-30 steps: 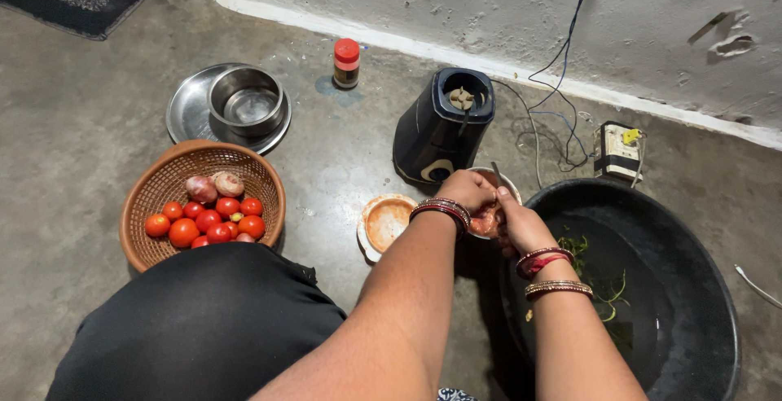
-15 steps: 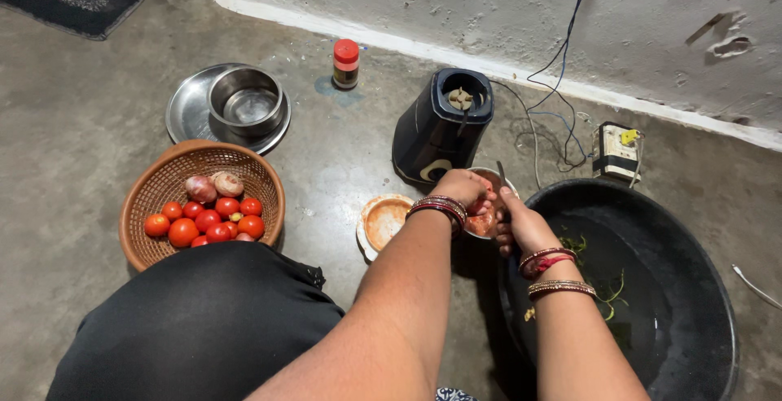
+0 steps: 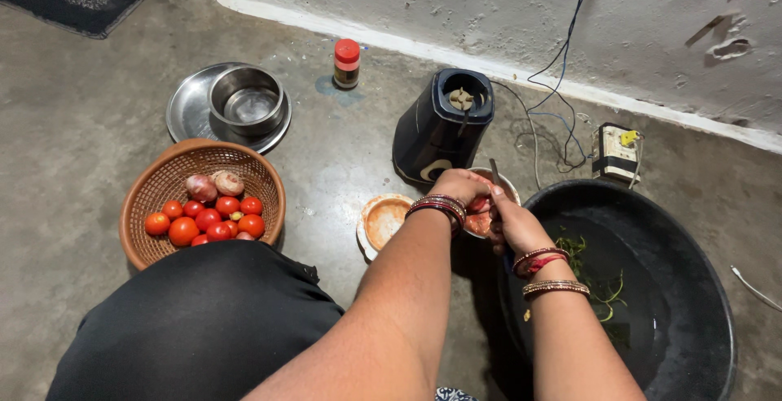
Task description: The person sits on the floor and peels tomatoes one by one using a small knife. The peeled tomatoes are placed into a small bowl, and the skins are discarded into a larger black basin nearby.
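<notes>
The jar [image 3: 489, 205] of red paste is gripped by the left hand [image 3: 463, 187], a spoon [image 3: 494, 175] by the right hand [image 3: 513, 226]; scraping seems unfinished. Fingers are closed.

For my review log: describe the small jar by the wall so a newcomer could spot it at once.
Start at the pale plaster wall along the top. At its foot, left of the dark blue mixer base and beyond the steel bowl on its steel plate, stands the small brown jar, alone and upright, the only thing there with a red cap.
</notes>
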